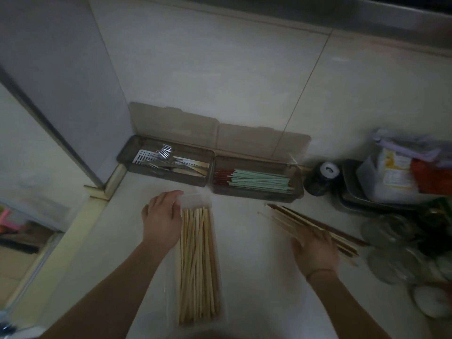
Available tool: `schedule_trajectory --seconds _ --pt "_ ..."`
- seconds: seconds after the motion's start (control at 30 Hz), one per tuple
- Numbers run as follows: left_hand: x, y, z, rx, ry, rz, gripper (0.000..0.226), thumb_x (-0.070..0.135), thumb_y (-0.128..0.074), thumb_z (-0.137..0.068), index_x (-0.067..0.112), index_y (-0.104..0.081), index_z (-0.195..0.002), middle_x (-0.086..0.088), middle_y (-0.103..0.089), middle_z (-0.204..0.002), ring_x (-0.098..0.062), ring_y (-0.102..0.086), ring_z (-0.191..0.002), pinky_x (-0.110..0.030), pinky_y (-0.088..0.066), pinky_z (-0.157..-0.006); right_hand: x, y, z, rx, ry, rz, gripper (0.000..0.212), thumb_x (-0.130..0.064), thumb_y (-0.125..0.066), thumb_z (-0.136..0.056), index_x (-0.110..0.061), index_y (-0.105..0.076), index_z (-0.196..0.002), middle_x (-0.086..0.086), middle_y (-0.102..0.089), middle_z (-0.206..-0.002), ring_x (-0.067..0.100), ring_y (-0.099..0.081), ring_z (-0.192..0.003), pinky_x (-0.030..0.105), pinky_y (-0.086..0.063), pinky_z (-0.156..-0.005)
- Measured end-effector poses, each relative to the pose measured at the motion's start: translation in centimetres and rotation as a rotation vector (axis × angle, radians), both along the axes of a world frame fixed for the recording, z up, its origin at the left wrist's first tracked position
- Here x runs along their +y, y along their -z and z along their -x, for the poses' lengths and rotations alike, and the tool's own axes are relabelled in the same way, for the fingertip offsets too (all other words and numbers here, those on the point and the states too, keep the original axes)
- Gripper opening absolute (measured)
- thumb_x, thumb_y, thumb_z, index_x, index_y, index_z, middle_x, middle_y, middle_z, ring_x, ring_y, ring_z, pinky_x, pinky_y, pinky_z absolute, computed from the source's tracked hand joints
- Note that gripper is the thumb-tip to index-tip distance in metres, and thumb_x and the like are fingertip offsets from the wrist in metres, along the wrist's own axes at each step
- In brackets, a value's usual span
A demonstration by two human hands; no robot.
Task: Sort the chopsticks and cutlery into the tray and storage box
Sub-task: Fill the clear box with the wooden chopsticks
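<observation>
Left hand (161,218) resting flat against the left side of the clear tray (195,199), fingers relaxed and straight, gripping nothing. Bamboo chopsticks (198,263) lying lengthwise inside that tray. Behind the tray, cutlery box (166,160) with forks and spoons, lid up; right of it, storage box (256,178) of green and red chopsticks. Right of the tray, right hand (315,250) curled around a bundle of loose chopsticks (293,216), on the countertop (244,216).
</observation>
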State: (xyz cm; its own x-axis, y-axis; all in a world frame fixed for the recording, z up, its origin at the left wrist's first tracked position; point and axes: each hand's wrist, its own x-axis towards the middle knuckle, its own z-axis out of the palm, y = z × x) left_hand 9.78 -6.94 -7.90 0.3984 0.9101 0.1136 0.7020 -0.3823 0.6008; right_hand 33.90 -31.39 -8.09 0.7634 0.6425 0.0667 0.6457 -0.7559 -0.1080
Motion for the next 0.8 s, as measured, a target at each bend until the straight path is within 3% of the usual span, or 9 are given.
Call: schedule_trajectory --seconds 0.1,0.27,0.37,0.43,0.5,0.57,0.67,0.73,0.8 --pt "0.0 0.1 0.0 -0.001 -0.006 0.009 0.044 0.035 -0.026 -0.093 0.025 -0.06 -0.12 -0.001 -0.06 -0.118 -0.026 -0.049 -0.113 -0.049 -0.033 -0.1 -1.9 1.9 -1.0 -0.063 -0.003 0.082 0.019 -0.026 -0.072 -0.074 -0.015 -0.074 -0.089 0.012 -0.066 -0.093 0.037 -0.055 -0.09 0.044 -0.05 -0.072" --pt "0.0 0.0 0.1 -0.012 -0.007 0.025 0.043 0.033 -0.026 -0.094 0.026 -0.059 -0.12 0.0 -0.059 -0.119 -0.025 -0.048 -0.115 -0.05 -0.032 -0.103 -0.5 2.0 0.3 -0.068 -0.002 0.017 0.008 -0.017 -0.067 -0.078 -0.009 -0.068 -0.075 0.014 -0.061 -0.086 0.036 -0.05 -0.083 0.04 -0.046 -0.067" --pt "0.0 0.0 0.1 0.001 -0.004 0.039 0.043 0.034 -0.024 -0.095 0.028 -0.058 -0.121 0.001 -0.058 -0.121 -0.025 -0.046 -0.118 -0.053 -0.029 -0.105 3.1 -1.2 2.8 0.267 0.026 -0.309 0.014 -0.002 -0.047 -0.089 -0.01 -0.056 -0.083 0.01 -0.056 -0.079 0.031 -0.051 -0.075 0.034 -0.039 -0.065" --pt "0.1 0.1 0.1 0.006 -0.001 0.037 0.042 0.034 -0.025 -0.096 0.029 -0.057 -0.121 0.002 -0.058 -0.121 -0.025 -0.046 -0.118 -0.054 -0.029 -0.105 5.1 -4.3 5.9 0.573 0.037 -0.52 0.018 0.003 -0.043 -0.091 -0.014 -0.048 -0.095 0.001 -0.05 -0.077 0.016 -0.05 -0.07 0.029 -0.037 -0.066" --pt "0.1 0.2 0.0 0.013 -0.001 0.046 0.038 0.031 -0.027 -0.099 0.03 -0.057 -0.122 0.002 -0.058 -0.122 -0.024 -0.045 -0.119 -0.054 -0.028 -0.106 6.5 -7.2 9.2 0.763 -0.055 -0.617 0.029 -0.002 -0.042 -0.093 -0.025 -0.042 -0.112 -0.002 -0.053 -0.078 0.009 -0.053 -0.067 0.026 -0.044 -0.063" --pt "0.1 0.2 0.0 0.023 -0.002 0.049 0.036 0.032 -0.027 -0.101 0.03 -0.056 -0.123 0.003 -0.057 -0.123 -0.023 -0.045 -0.12 -0.053 -0.027 -0.107 7.6 -8.2 12.2 0.846 -0.246 -0.658 0.022 -0.015 -0.041 -0.098 -0.034 -0.047 -0.107 -0.005 -0.057 -0.083 0.007 -0.057 -0.071 0.021 -0.049 -0.064" --pt "0.1 0.1 0.1 0.011 -0.004 0.042 0.051 0.044 -0.016 -0.095 0.031 -0.057 -0.122 0.003 -0.058 -0.123 -0.023 -0.046 -0.12 -0.052 -0.028 -0.107 8.1 -6.5 15.0 0.658 -0.52 -0.577 0.019 -0.022 -0.042 -0.094 -0.03 -0.06 -0.095 -0.007 -0.062 -0.088 0.007 -0.056 -0.083 0.02 -0.046 -0.08" --pt "-0.1 0.0 0.1 -0.006 -0.004 0.024 0.057 0.049 -0.013 -0.094 0.029 -0.058 -0.121 0.002 -0.06 -0.122 -0.025 -0.047 -0.118 -0.053 -0.029 -0.105 8.0 -4.4 15.6 0.355 -0.655 -0.361 0.022 -0.025 -0.044 -0.081 -0.028 -0.063 -0.091 -0.008 -0.065 -0.084 0.015 -0.057 -0.091 0.037 -0.049 -0.091" --pt "-0.3 -0.2 0.1 -0.016 -0.007 0.019 0.058 0.051 -0.012 -0.094 0.028 -0.059 -0.121 0.001 -0.06 -0.12 -0.025 -0.048 -0.117 -0.054 -0.029 -0.105 7.6 -3.3 16.0 0.128 -0.737 -0.064 0.031 -0.037 -0.04 -0.069 -0.032 -0.066 -0.085 -0.012 -0.068 -0.084 0.02 -0.058 -0.107 0.061 -0.037 -0.1"
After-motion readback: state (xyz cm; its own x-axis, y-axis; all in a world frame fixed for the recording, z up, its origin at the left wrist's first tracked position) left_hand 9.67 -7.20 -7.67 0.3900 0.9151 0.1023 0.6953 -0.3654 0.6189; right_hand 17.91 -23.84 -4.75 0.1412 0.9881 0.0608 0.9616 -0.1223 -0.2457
